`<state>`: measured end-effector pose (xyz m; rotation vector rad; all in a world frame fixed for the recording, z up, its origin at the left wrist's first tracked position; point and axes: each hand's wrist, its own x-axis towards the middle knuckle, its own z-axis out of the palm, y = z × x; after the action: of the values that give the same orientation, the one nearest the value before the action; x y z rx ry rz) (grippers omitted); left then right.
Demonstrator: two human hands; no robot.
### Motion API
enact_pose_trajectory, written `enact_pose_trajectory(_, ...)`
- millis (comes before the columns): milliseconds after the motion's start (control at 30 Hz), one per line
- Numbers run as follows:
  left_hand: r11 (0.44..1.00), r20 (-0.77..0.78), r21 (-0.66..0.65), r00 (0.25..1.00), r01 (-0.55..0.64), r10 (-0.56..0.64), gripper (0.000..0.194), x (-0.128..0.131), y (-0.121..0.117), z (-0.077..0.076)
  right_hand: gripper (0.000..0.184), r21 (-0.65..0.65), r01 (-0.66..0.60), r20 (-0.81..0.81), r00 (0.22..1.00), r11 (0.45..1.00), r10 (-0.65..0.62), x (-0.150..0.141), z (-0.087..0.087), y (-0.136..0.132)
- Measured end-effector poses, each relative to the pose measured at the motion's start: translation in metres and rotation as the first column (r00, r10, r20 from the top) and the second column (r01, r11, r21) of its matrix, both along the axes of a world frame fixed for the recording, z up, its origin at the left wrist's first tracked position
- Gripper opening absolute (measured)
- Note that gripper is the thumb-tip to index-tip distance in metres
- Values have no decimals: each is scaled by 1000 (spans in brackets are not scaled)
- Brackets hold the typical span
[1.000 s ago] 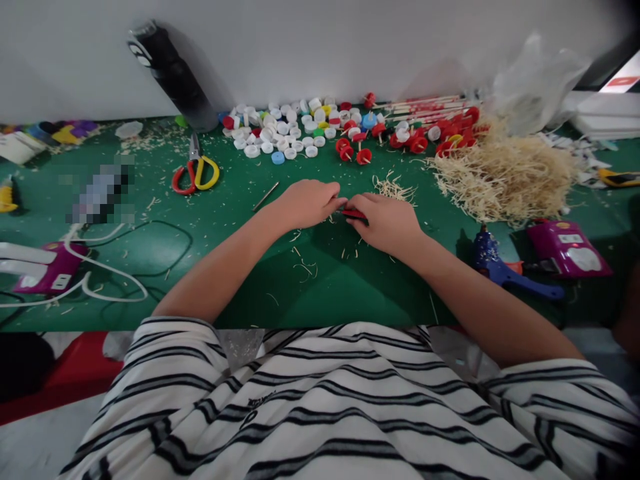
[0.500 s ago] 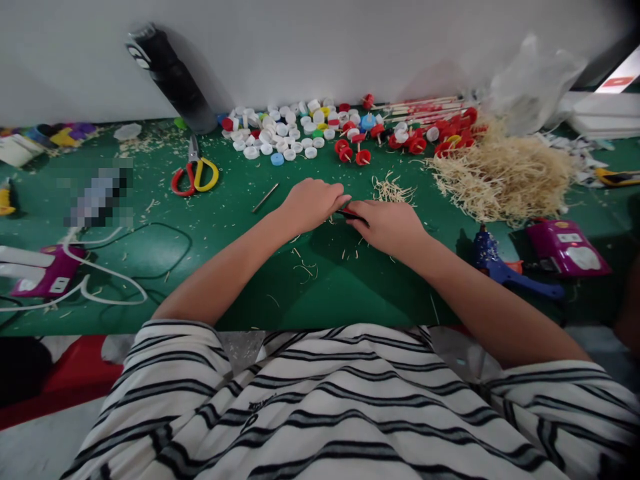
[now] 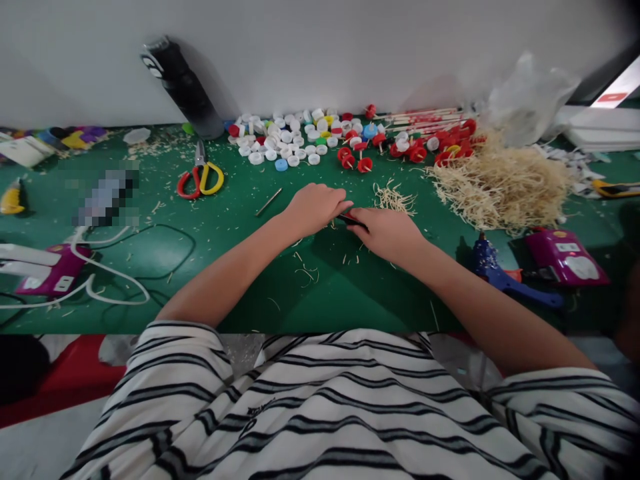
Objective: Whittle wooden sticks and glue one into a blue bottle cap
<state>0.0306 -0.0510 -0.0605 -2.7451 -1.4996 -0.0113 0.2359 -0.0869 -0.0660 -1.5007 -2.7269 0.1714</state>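
Over the middle of the green table my left hand [image 3: 316, 205] is closed, its fingertips pressed together on something too small or hidden to make out. Right beside it my right hand [image 3: 387, 230] grips a slim black-and-red tool [image 3: 351, 219], whose tip points toward the left fingertips. Its exact kind is covered by the fingers. Thin pale shavings [image 3: 307, 270] lie scattered below the hands. A small heap of pale strands [image 3: 394, 197] sits just beyond my right hand, and a thin metal rod [image 3: 269, 202] lies to the left of my left hand.
Scissors [image 3: 201, 179] and a black bottle [image 3: 187, 93] stand at left back. Bottle caps [image 3: 285, 137], red cap pieces [image 3: 417, 152] and a large strand pile [image 3: 505, 180] line the back. A blue glue gun [image 3: 500, 270] and purple power strips [image 3: 567, 257] flank the arms.
The view has tilted slightly, so everything sits a little lower in the picture. Both hands stay together at the same spot, with the black-and-red tool still in my right hand.
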Motion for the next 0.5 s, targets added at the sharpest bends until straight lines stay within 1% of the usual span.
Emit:
enact_pose_trajectory(267,1000,18,3,1000,7,-7,54,-2,4,-5,39,-23,24,29,999,999,-23,-2,2,0)
enact_pose_trajectory(500,1000,44,-14,999,1,-1,51,-2,5,-7,40,-26,22,32,999,999,-21,-3,1,0)
